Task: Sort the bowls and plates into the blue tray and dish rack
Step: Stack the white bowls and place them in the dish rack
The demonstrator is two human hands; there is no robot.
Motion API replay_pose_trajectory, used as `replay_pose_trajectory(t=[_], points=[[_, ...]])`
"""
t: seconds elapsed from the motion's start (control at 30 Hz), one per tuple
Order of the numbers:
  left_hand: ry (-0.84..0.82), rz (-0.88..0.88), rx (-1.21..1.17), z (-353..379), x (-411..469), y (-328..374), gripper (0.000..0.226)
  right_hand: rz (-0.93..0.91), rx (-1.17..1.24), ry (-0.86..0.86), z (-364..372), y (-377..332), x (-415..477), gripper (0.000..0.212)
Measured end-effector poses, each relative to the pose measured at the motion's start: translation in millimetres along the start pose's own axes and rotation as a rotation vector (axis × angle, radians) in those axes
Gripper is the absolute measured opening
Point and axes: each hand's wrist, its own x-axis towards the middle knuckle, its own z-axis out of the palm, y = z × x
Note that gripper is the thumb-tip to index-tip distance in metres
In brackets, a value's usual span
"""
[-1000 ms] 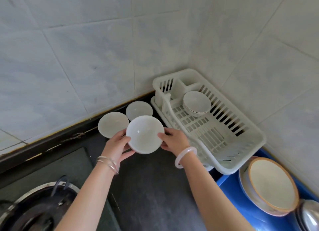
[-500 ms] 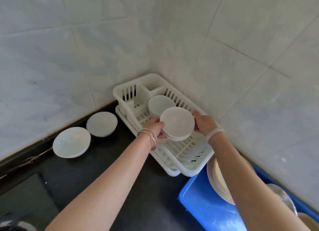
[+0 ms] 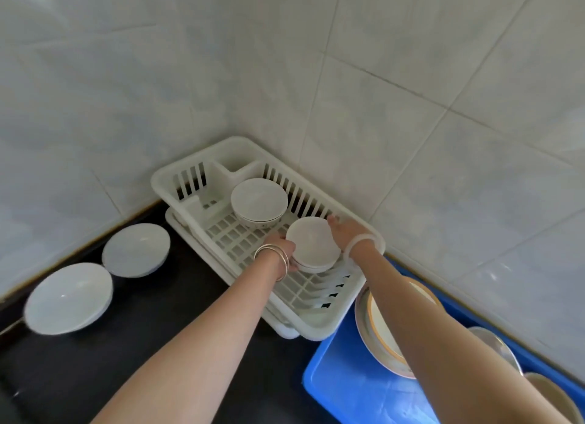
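Both hands grasp a white bowl [image 3: 313, 244] low inside the white rack [image 3: 319, 324], the left hand [image 3: 281, 249] on its left side and the right hand [image 3: 343, 230] on its far right side. A second bowl [image 3: 259, 199] sits farther in. Two bowls [image 3: 136, 249] [image 3: 68, 297] wait on the dark counter [image 3: 79, 376] to the left. Plates [image 3: 384, 335] lie in the blue tray [image 3: 345, 389], near right.

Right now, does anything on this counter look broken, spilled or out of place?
Nothing stands out. Both hands, left hand and right hand, hold a white bowl upright over the dish rack, beside another bowl. Two bowls wait on the dark counter, unbroken and unspilled.
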Motion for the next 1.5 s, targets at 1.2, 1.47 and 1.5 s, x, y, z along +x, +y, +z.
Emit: replay_pose_trajectory(t=[1.2,1.47,1.5], points=[[0.142,0.316,-0.238,-116,-60,-25,0.024,-0.439,0.281,-0.047,63,-72,-96,0.028],[0.967,0.298,-0.261,-235,-77,-98,0.033,-0.331,0.277,-0.402,183,-133,-114,0.016],[1.027,0.294,-0.257,-245,-75,-103,0.036,-0.315,0.25,-0.411,194,-138,-112,0.018]])
